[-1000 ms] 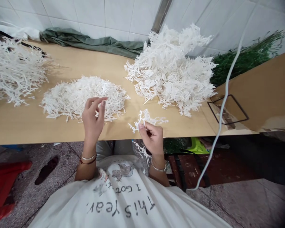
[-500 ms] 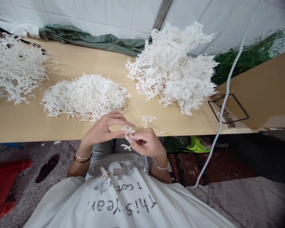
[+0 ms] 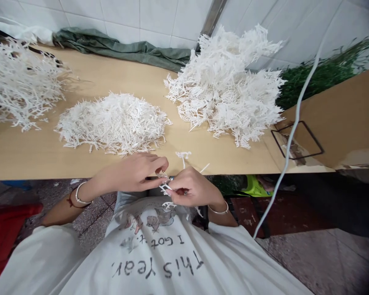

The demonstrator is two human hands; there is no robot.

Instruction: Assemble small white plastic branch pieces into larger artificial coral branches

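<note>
Both hands meet at the near edge of the wooden table [image 3: 33, 155], over my lap. My right hand [image 3: 192, 190] is closed on a white branched plastic sprig [image 3: 166, 190] whose ends stick out above and below the fingers. My left hand [image 3: 137, 172] pinches a twig of the same sprig between thumb and fingers. Just beyond my hands lies a flat pile of small white plucked pieces [image 3: 113, 123]. A tall heap of whole white sprigs [image 3: 227, 88] stands at the back right.
Another heap of white sprigs [image 3: 15, 84] sits at the far left. A green cloth [image 3: 119, 47] lies along the tiled wall, green sprigs [image 3: 322, 76] at the right. A white cable [image 3: 290, 131] hangs across a cardboard box [image 3: 341, 119]. A red stool [image 3: 3, 233] stands below left.
My left hand came off the flat pile and moved to the sprig in my right hand. Both hands drew back to the table edge and closed on the sprig.
</note>
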